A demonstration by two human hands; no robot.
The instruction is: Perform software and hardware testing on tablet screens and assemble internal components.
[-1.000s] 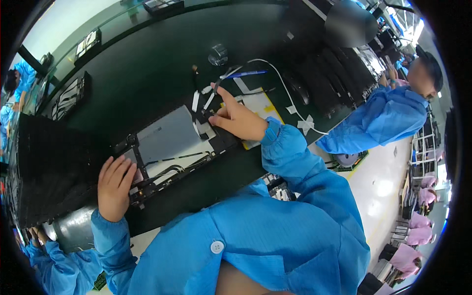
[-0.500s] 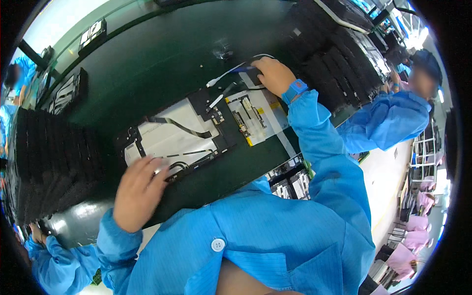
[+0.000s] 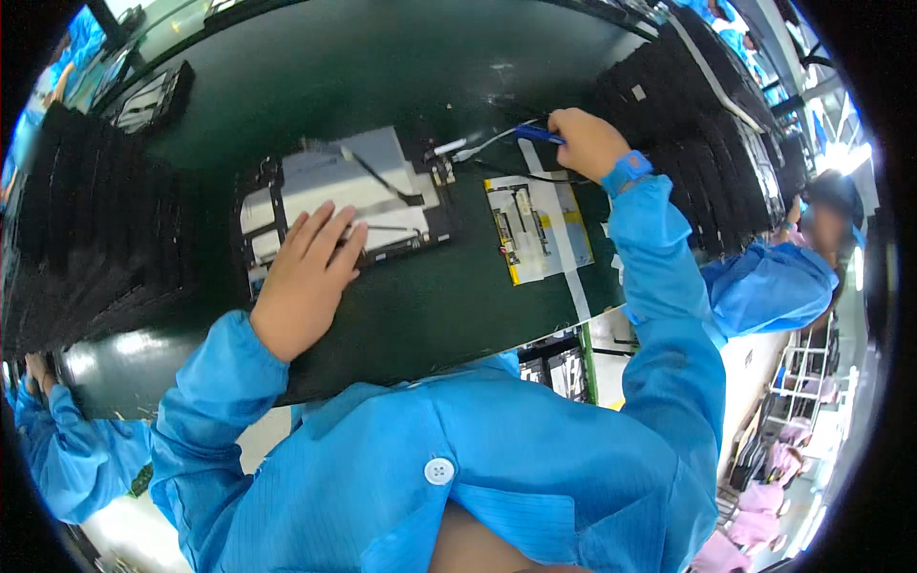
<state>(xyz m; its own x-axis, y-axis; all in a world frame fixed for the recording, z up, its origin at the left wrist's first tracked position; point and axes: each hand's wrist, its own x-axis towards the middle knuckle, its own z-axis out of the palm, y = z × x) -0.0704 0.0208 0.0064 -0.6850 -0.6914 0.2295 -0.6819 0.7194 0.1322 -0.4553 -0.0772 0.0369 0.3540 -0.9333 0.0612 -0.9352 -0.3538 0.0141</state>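
Note:
On the dark green bench lies an opened flat electronic device [image 3: 330, 167], silver-grey inside a black frame, with a black ribbon cable slanting across it. My left hand [image 3: 310, 272] rests on the device's near edge, palm down, fingers stretched out. My right hand [image 3: 585, 143] is closed around one end of a blue pen-like tool [image 3: 540, 134], which points left above the bench. The tool's exact kind does not show. Beside its far end lies a white cable connector [image 3: 468, 153]. A flat board with yellow edges [image 3: 506, 239], crossed by a pale strip [image 3: 570, 253], lies nearer to me.
Tall stacks of black padded trays stand at the left [image 3: 95, 239] and the right [image 3: 683, 181]. Another device [image 3: 158, 100] lies at the far left. A co-worker in blue [image 3: 774, 286] sits at the right, and another person's sleeve [image 3: 72, 439] shows at the lower left.
My left hand has come down flat onto the device, which has shifted and turned slightly. My right hand now shows the blue tool more plainly, lifted near the cable. The whole view has shifted too.

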